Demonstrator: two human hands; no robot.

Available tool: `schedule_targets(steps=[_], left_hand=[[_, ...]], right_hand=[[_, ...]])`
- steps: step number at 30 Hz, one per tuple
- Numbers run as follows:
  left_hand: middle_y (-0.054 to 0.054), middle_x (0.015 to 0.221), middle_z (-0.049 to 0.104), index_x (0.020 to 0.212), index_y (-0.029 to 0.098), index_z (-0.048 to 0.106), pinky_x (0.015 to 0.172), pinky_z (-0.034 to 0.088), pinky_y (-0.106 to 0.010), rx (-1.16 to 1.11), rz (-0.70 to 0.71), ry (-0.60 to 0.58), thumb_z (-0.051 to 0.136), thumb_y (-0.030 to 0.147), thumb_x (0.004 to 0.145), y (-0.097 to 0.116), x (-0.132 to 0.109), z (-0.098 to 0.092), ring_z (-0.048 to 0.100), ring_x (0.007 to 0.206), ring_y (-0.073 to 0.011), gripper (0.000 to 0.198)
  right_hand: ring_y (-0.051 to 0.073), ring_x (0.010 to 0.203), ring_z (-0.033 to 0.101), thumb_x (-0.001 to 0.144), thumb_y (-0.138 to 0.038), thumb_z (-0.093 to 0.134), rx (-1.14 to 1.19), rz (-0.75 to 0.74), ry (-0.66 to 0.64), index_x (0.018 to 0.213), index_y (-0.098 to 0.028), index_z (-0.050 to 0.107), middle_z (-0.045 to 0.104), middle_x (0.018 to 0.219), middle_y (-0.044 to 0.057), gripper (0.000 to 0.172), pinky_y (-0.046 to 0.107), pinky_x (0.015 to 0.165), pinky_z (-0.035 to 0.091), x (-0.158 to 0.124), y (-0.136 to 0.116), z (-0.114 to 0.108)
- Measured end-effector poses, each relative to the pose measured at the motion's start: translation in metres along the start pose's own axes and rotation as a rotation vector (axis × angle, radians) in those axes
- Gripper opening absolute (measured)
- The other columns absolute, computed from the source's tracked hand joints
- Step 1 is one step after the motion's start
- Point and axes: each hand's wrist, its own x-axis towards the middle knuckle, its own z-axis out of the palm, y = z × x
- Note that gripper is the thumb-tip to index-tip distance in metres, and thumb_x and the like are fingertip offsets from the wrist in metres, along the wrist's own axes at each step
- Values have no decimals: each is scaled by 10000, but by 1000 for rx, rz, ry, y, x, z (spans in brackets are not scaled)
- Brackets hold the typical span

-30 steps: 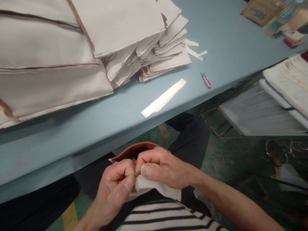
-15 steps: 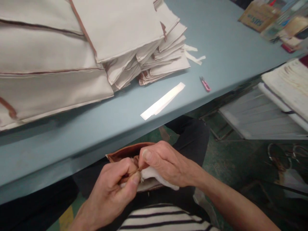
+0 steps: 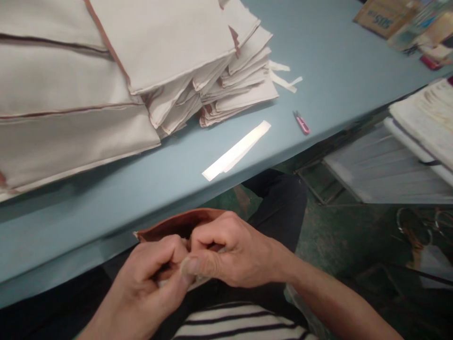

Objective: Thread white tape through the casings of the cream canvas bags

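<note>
Both hands are pinched shut on one brown-edged cloth piece (image 3: 170, 227), held in the lap below the table edge, close against a striped shirt (image 3: 240, 326). Left hand (image 3: 141, 283): fingers curled inward, thumb pressed up against the right thumb, a sliver of pale cloth showing under the knuckles. Right hand (image 3: 233, 255): knuckles up, fingers folded down over the piece, forearm running off to the lower right. The brown edge arches just behind the fingertips of both hands; most of the piece is hidden by them. Dark trousers (image 3: 283, 203) lie beyond the hands.

Blue-grey table (image 3: 106, 208), near to far: a white strip (image 3: 235, 151) lies flat close to the front edge; red thread snips (image 3: 301, 123) lie to its right, apart from it. Behind these sits a stack of cream cloth pieces (image 3: 233, 85), brown trim showing at the corners, with loose white offcuts (image 3: 285, 78) touching its right side. A larger pile of cream panels (image 3: 71, 94) fills the left.

Far right corner: a cardboard box (image 3: 378, 16), contents not visible, with blurred items beside it. A pale rack (image 3: 389, 165) stands off the table's right side.
</note>
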Motion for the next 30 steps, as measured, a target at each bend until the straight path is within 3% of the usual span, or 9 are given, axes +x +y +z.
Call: schedule_targets(steps=[3,5,12,14,17,20,24,30], left_hand=[[41,550,533,626,198,521,460,389,-168,-280,-122,-57,649,614,1044,-16,-1,2,475,493,-86,603],[15,581,570,649,189,570,477,408,-184,-421,-187,-81,657,685,1013,-26,-3,5,496,521,-100,621],[43,571,480,647,207,495,438,300,-205,-642,-359,-140,687,809,909,-43,-1,26,364,492,-89,683],[42,582,498,647,205,512,452,317,-208,-632,-361,-148,732,752,906,-44,4,26,388,507,-96,644],[66,563,480,605,200,510,489,306,-206,-402,-235,-130,791,447,936,-44,11,17,394,522,-91,499],[94,554,443,611,202,473,499,269,-219,-63,37,-63,721,230,966,-43,12,8,373,507,-79,435],[101,606,485,689,215,474,535,303,-237,115,238,-45,704,218,1028,-42,8,5,414,532,-85,410],[93,661,530,747,222,491,563,296,-271,173,293,-84,648,188,1059,-47,8,6,443,561,-94,350]], right_hand=[[105,579,390,966,-596,721,263,106,-3,651,-220,499,440,623,-58,538,263,530,306,3,11,5],[101,575,364,966,-616,720,318,96,15,660,-222,471,418,629,-62,557,260,523,285,2,18,8],[118,586,418,1086,-526,513,18,-49,123,699,-240,410,424,636,-57,492,272,588,350,-10,39,14],[124,601,435,1092,-499,483,-53,-67,143,710,-241,408,455,646,-49,467,276,611,371,-13,43,12],[123,621,447,1090,-439,471,-41,-25,143,733,-238,427,473,666,-47,412,267,626,381,-17,43,8],[121,640,444,1093,-396,461,-44,15,118,751,-234,437,454,674,-52,379,261,636,367,-20,38,2],[115,633,413,1107,-425,477,-17,13,48,738,-226,432,423,670,-60,422,262,629,333,-22,31,-4],[97,573,337,1036,-596,642,51,277,-61,730,-211,500,393,640,-85,512,241,542,271,-12,34,-11]])
